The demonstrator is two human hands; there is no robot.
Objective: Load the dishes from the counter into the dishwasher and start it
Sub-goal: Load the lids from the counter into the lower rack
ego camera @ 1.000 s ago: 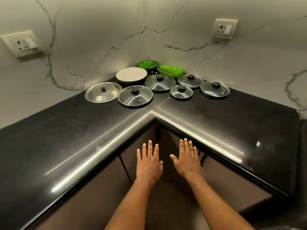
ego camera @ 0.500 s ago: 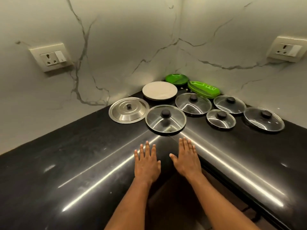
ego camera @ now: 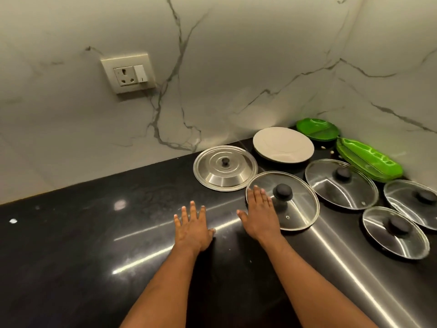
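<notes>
Dishes lie in the corner of a black counter (ego camera: 82, 245). A steel lid (ego camera: 225, 168) is on the left, and a white plate (ego camera: 283, 144) sits behind it. Several glass lids with black knobs lie to the right; the nearest glass lid (ego camera: 298, 204) is under my right hand (ego camera: 260, 213), whose straight fingers reach over its left rim. My left hand (ego camera: 192, 229) is flat and open above the bare counter, left of that lid, holding nothing. A round green plate (ego camera: 318, 129) and a long green tray (ego camera: 369, 159) lie at the back right.
Marble walls meet in the corner behind the dishes. A wall socket (ego camera: 128, 75) sits on the left wall. Other glass lids (ego camera: 340, 183) (ego camera: 396, 233) (ego camera: 411, 201) crowd the right side. The dishwasher is out of sight.
The view has swung left and closer to the counter. Both hands have moved forward over the counter; my right hand now reaches over the nearest glass lid's rim.
</notes>
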